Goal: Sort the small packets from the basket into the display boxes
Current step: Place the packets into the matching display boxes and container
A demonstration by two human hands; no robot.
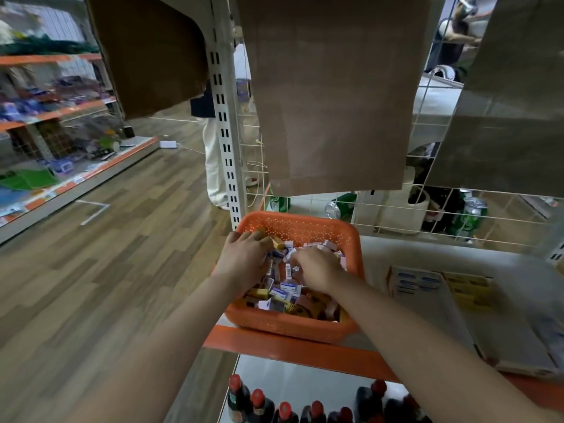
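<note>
An orange perforated basket (305, 227) stands on the white shelf, filled with several small packets (285, 293) in blue-white, yellow and pink. Both my hands are inside it, palms down on the pile. My left hand (244, 259) lies over the left side, fingers curled into the packets near a yellow one. My right hand (317, 267) is at the middle, fingers bent down among the packets. Whether either hand holds a packet is hidden. A display box (418, 283) with blue-white and yellow packets lies on the shelf to the right.
The orange shelf edge (290, 346) runs under the basket. Dark bottles with red caps (287, 407) stand on the shelf below. Brown paper bags (329, 96) hang overhead. Green cans (470, 218) sit behind a wire grid. A wooden aisle floor (106, 254) lies to the left.
</note>
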